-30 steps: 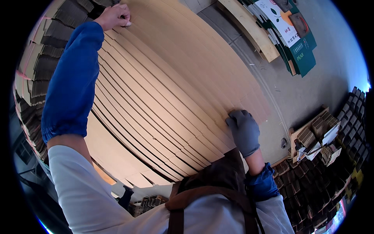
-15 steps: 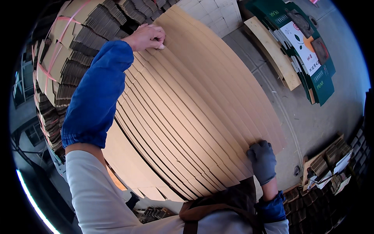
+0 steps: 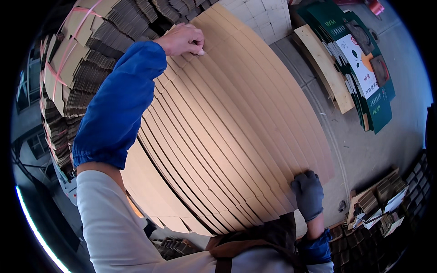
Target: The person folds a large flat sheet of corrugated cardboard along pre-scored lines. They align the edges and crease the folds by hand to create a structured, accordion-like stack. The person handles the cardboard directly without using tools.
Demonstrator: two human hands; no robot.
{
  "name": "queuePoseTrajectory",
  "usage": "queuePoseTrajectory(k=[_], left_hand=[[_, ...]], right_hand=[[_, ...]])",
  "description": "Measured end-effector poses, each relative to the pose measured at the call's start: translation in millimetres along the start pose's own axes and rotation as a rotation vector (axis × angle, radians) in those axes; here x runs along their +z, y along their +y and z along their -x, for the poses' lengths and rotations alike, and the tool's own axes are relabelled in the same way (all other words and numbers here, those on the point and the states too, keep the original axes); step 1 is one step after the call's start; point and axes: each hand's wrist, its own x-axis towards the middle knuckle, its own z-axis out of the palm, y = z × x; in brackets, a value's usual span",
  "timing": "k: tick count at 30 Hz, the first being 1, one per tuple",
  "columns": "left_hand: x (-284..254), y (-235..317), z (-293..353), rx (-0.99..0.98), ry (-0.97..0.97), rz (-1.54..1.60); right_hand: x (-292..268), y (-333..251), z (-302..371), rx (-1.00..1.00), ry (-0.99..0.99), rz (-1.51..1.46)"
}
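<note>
Cardboard sheets [image 3: 236,132], left hand [image 3: 184,40] now framed further right.

And here's the grey concrete floor [image 3: 359,154], opening wide on the right, a pale line running along it! On it, a bare wooden board [image 3: 324,68], green cartons [image 3: 381,111] along its right edge. Up at the floor's far edge, a white block-patterned surface [image 3: 264,19], wall or stack, hard to say! Over left, dim window panes [image 3: 37,144] in shadow, and below them a brilliant strip of light [image 3: 38,232] blazing!
</note>
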Motion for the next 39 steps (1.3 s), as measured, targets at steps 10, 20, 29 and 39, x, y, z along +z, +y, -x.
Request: queuePoseTrajectory(k=[10, 20, 29, 39], left_hand=[[8, 7, -3, -0.055, 0.011, -0.166], [72, 106, 31, -0.057, 0.481, -0.064], [139, 269, 55, 0.023, 0.322, 0.060], [138, 271, 53, 0.020, 0.316, 0.042]], right_hand=[[6, 0, 7, -0.012, 0.063, 0.019], [8, -5, 4, 0.082, 0.094, -0.005], [16, -1, 11, 0.069, 0.162, 0.018], [16, 2, 11, 0.038, 0.162, 0.064]])
